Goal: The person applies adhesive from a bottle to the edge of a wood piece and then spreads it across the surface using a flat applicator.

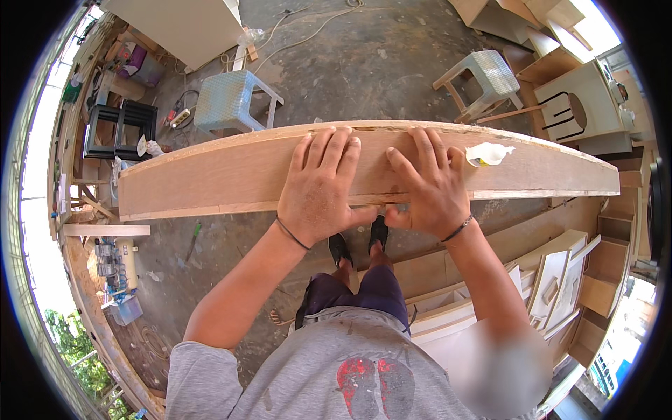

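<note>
In the head view, a long wooden board (231,175) lies across the picture in front of the person, well above the concrete floor (364,63); what carries it is not visible. It looks like two layers, one on the other, with a thin seam along the near edge.

The left hand (320,185) lies flat on the top face, palm down, fingers spread and pointing away from the body, the thumb down at the near edge. The right hand (430,185) is just beside it in the same pose, and the two thumbs almost meet at the seam. Neither hand grips anything; both are open and press on the wood. I judge that they are placed so to push the layers together, because a small plastic glue bottle (488,153) lies on the board just beside the right hand.

Both forearms come up from the lower edge, elbows a little bent, so that body weight goes down through the palms.

On the floor behind the board stand two plastic stools, the left stool (229,101) and the right stool (483,78).
</note>
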`<state>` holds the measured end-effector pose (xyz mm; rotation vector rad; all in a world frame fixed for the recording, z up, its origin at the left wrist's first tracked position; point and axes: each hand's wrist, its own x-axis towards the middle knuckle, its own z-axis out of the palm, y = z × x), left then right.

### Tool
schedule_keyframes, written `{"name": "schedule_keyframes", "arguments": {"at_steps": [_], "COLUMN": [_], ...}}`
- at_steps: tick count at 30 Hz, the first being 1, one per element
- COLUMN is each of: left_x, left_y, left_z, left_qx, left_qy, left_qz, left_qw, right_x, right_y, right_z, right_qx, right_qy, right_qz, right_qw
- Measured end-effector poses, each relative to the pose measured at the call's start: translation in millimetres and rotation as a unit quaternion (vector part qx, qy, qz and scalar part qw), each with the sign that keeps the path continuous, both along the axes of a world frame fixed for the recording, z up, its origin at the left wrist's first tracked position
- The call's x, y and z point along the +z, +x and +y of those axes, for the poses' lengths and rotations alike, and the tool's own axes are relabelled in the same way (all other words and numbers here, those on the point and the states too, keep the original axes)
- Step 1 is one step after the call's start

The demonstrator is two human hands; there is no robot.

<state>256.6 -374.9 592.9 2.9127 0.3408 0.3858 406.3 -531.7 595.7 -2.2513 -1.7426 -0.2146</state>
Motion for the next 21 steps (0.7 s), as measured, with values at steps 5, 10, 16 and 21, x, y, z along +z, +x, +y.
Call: {"name": "schedule_keyframes", "arguments": {"at_steps": [5, 10, 16, 21], "left_x": [0.3, 1.6, 0.5, 1.1], "left_y": [-0.1, -0.1, -0.1, 0.2], "left_z": [-0.8, -1.1, -0.5, 0.1], "left_qx": [0.001, 0.002, -0.003, -0.002], "left_qy": [-0.007, -0.012, -0.005, -0.002], "left_qz": [-0.005, -0.008, -0.007, -0.008], "left_qw": [1.0, 1.0, 1.0, 1.0], "right_x": [-0.6, 0.0, -1.3, -1.1], "right_y": [0.0, -0.7, -0.2, 0.0], "right_z": [-1.0, -1.1, -1.4, -1.3], "right_qx": [-0.001, 0.001, 0.001, 0.0], "right_qy": [0.003, 0.007, 0.012, 0.007], "right_qz": [-0.003, -0.002, -0.003, -0.002], "right_qw": [1.0, 1.0, 1.0, 1.0]}}
